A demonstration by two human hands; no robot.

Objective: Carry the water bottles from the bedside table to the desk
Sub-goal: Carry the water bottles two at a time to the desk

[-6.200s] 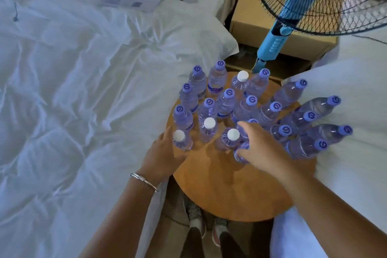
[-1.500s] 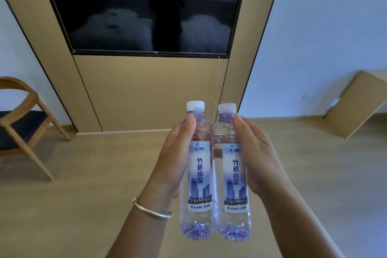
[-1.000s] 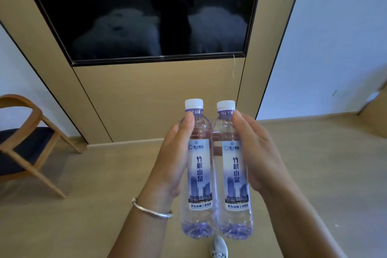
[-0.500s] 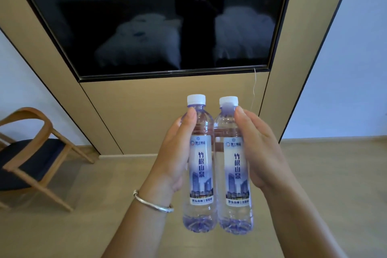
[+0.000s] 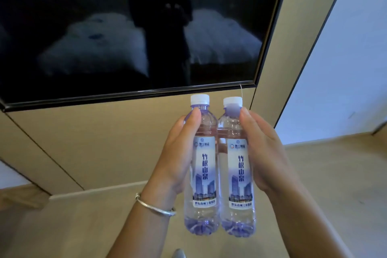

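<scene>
Two clear water bottles with white caps and blue-white labels stand upright side by side in the air in front of me, touching each other. My left hand grips the left bottle from its left side, thumb up near the neck. My right hand grips the right bottle from its right side in the same way. A silver bangle sits on my left wrist. The bedside table and the desk are out of view.
A large dark wall-mounted screen fills the upper frame, close ahead, set in a beige wood panel. A white wall is to the right. Light wood floor lies below. A shoe tip shows at the bottom edge.
Both hands keep the same hold on the bottles. I have come closer to the screen wall and the view has swung right, so the wooden chair at left has left the frame.
</scene>
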